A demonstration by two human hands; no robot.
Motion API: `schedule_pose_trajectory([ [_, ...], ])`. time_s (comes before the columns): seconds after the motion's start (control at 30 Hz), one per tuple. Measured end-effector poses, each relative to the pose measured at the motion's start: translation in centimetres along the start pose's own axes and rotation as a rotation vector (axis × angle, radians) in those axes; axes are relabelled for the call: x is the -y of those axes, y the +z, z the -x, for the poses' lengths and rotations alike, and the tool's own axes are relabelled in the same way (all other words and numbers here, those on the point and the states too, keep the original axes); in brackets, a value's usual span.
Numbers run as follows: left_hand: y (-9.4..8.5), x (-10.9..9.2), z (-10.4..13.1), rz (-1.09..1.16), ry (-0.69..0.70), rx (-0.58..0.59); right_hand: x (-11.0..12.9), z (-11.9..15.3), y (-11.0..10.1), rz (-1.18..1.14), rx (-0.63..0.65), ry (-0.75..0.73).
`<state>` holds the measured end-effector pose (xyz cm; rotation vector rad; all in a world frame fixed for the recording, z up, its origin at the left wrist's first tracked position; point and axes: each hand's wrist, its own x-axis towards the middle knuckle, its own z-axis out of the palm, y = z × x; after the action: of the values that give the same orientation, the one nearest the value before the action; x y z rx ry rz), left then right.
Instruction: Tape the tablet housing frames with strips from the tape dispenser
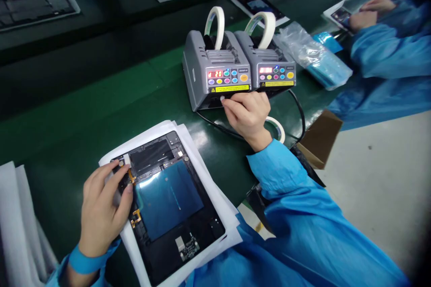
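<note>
Left hand (101, 208) presses fingers flat on the open tablet (171, 206) at lower left, steadying it. Right hand (247, 114) pinches a tape strip (222, 97) at the dispenser (215, 69) mid-frame

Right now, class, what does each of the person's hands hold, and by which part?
The right hand pinches a tape piece by its end at the left tape dispenser outlet. The left hand holds nothing; its fingertips press on the open tablet, upper left corner.

Two tape dispensers (235, 69) stand behind the opened tablet (171, 206), side by side.
</note>
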<state>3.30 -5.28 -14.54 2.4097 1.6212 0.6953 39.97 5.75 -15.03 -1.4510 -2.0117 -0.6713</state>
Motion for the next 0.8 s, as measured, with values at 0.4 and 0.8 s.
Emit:
schedule_pose_trajectory([
  [0.4, -0.6, -7.0, -6.5, -0.246, 0.205, 0.189, 6.8, -1.0, -2.5, -0.590, 0.158, -0.291],
  [0.8, 2.6, -7.2, -8.0, -0.046, 0.101, 0.160, 6.9, 0.4, -1.2, -0.761, 0.482, -0.392],
])
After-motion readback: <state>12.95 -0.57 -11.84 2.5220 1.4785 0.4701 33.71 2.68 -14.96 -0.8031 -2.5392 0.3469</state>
